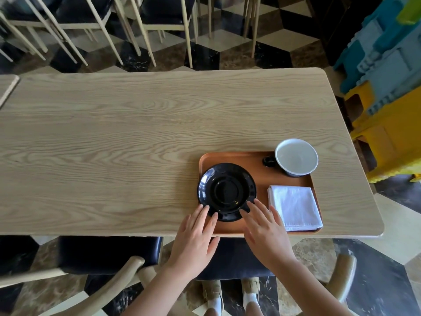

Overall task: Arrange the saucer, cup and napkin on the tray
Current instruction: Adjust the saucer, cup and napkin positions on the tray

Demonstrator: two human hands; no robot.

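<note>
An orange tray (pixel 255 158) lies at the near right of the wooden table. A glossy black saucer (pixel 226 191) sits on the tray's left part, its rim overhanging the left edge. A cup (pixel 296 157) with a white inside and a dark handle stands at the tray's far right corner. A folded white napkin (pixel 295 207) lies on the tray's near right. My left hand (pixel 196 238) and my right hand (pixel 264 231) are flat with fingers spread, fingertips touching the saucer's near rim. Neither hand holds anything.
The long wooden table (pixel 136 137) stretches left of the tray. A dark-seated chair (pixel 107 254) is tucked under the near edge. More chairs (pixel 127 21) stand beyond the far edge. Stacked blue and yellow crates (pixel 387 92) stand at the right.
</note>
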